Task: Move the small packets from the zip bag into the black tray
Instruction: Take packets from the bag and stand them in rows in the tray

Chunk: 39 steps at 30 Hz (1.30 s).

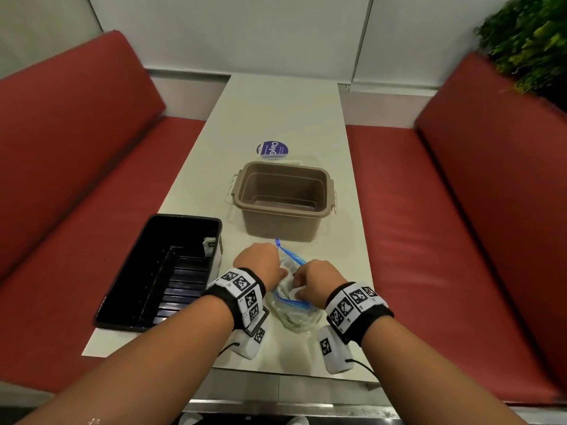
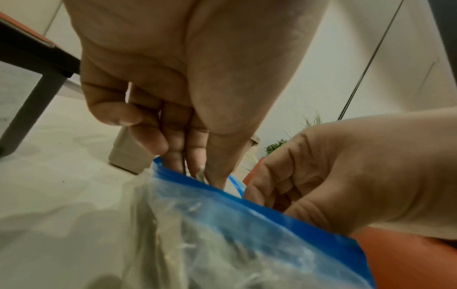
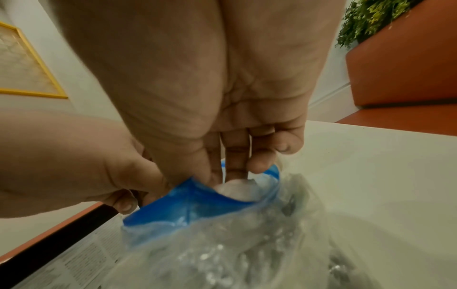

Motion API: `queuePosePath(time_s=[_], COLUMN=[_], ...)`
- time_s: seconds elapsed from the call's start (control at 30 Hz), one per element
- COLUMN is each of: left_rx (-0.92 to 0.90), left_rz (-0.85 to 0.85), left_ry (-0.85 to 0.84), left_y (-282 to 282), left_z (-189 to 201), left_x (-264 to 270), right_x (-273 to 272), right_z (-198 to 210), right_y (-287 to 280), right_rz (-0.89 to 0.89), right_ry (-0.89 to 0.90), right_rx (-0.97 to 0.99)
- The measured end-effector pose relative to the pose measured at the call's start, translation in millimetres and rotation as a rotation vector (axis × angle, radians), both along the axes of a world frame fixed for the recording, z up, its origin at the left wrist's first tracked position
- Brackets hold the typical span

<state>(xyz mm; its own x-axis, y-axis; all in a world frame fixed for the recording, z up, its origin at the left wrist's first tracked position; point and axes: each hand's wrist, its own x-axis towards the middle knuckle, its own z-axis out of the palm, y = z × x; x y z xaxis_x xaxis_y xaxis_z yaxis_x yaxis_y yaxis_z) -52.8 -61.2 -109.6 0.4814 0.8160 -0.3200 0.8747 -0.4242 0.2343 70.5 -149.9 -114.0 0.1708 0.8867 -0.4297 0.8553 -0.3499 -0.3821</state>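
A clear zip bag [image 1: 294, 314] with a blue rim [image 2: 247, 197] lies on the table between my hands, its mouth open. My left hand [image 1: 260, 260] pinches the rim's far side between thumb and fingers [image 2: 215, 172]. My right hand [image 1: 313, 280] reaches into the mouth, and its thumb and fingertips [image 3: 235, 168] close on a white small packet [image 3: 237, 190]. More packets show dimly through the plastic. The black tray [image 1: 122, 302] sits to the left, with one small packet [image 1: 209, 245] leaning in its far right corner.
An open brown tub [image 1: 283, 200] stands just beyond the bag, with a clear lid bearing a purple label [image 1: 273, 150] behind it. Red bench seats [image 1: 445, 225] flank the narrow white table [image 1: 276, 111]. A green plant [image 1: 527, 38] stands at the far right.
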Motion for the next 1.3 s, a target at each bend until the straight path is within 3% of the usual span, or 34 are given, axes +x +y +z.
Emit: queuePosePath(time_s=[0.1,0.3,0.5,0.9,1.3], left_rx=[-0.014,-0.030,-0.110,-0.102,-0.083], left_rz=[0.049,0.064,-0.062,-0.263,-0.408], left_ry=[-0.066,-0.202,-0.103,-0.032,0.004], left_y=[-2.3,0.6,-1.7,-2.8,8.0], left_z=[7.0,24.6,30.9,33.8,32.0], left_x=[2.5,-5.1,-10.8,-20.9,-31.2], right_x=[3.6,15.2,16.0,14.2,-1.4], right_z=[2.9,-0.7,-3.6,-1.5,9.7], right_y=[-1.4,-4.2,-2.0,-0.3,3.9], right_rz=[0.028,-0.093,-0.156,-0.309,-0.457], right_ry=[0.026,0.227,0.298,0.440,0.422], right_rx=[0.037,0.229,0.315,0.406,0.464])
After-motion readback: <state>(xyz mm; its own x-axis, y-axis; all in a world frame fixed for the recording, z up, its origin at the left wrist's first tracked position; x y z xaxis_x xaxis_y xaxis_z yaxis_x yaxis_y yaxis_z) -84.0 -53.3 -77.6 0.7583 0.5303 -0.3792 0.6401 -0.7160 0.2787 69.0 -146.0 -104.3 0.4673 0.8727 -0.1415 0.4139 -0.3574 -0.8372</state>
